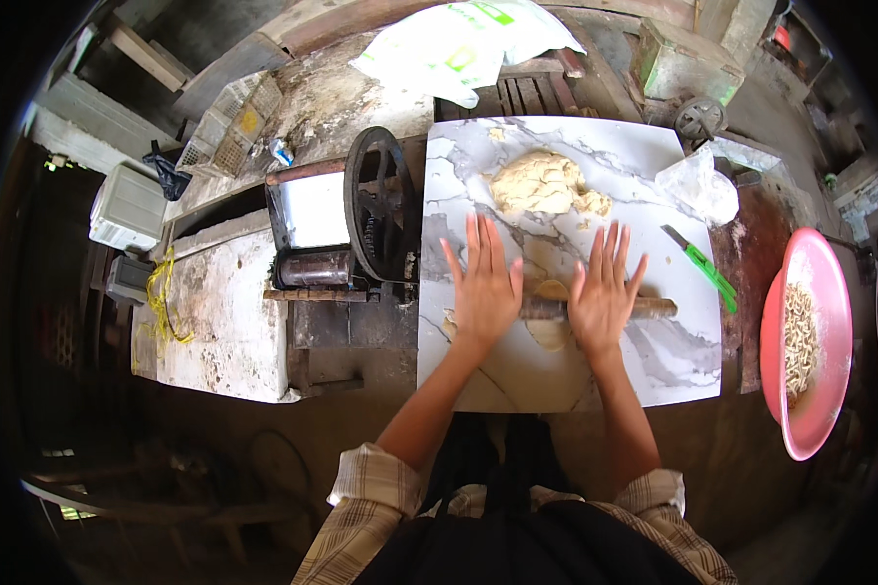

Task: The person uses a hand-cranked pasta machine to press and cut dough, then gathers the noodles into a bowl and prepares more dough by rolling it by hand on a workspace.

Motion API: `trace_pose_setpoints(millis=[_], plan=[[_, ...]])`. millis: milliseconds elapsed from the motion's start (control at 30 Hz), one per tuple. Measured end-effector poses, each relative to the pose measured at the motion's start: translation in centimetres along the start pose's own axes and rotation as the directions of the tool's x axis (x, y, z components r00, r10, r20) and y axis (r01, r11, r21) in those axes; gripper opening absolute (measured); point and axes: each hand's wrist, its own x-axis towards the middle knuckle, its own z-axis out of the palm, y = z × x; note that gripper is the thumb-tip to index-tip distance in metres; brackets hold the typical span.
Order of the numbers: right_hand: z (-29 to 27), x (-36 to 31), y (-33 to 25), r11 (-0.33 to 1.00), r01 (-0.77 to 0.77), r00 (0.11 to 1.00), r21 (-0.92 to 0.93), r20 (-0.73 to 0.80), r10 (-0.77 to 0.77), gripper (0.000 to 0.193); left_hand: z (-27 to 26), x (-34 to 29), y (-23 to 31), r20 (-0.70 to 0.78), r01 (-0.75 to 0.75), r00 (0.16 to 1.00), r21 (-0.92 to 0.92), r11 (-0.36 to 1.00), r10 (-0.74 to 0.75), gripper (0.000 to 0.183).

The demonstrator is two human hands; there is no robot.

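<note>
A wooden rolling pin lies crosswise on the marble-patterned board. Both palms rest over it: my left hand toward its left end, my right hand nearer the right, fingers stretched out and pointing away from me. Under the pin, between the hands, a thin flattened piece of dough shows on both sides. Beyond my fingertips sits a large lump of pale dough, with a smaller chunk against its right side. To the right of my right hand lies a green-handled cutter knife.
Left of the board stands a roller machine with a large dark wheel. A clear plastic bag lies at the board's right edge. Further right is a pink basin holding small pale strips. A white sack sits at the back.
</note>
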Motion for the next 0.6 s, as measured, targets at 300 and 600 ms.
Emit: trace_pose_setpoints(millis=[300, 600], plan=[[1.8, 2.0, -0.2, 0.985, -0.017, 0.985, 0.169, -0.169, 0.046, 0.03, 2.1, 3.9, -2.1, -0.148, -0.126, 0.983, -0.146, 0.981, 0.105, 0.046], [0.0, -1.7, 1.2, 0.983, 0.01, 1.0, 0.181, -0.019, -0.007, 0.02, -0.1, -0.9, -2.3, -0.11, -0.235, 0.969, -0.13, 0.963, 0.222, 0.02]])
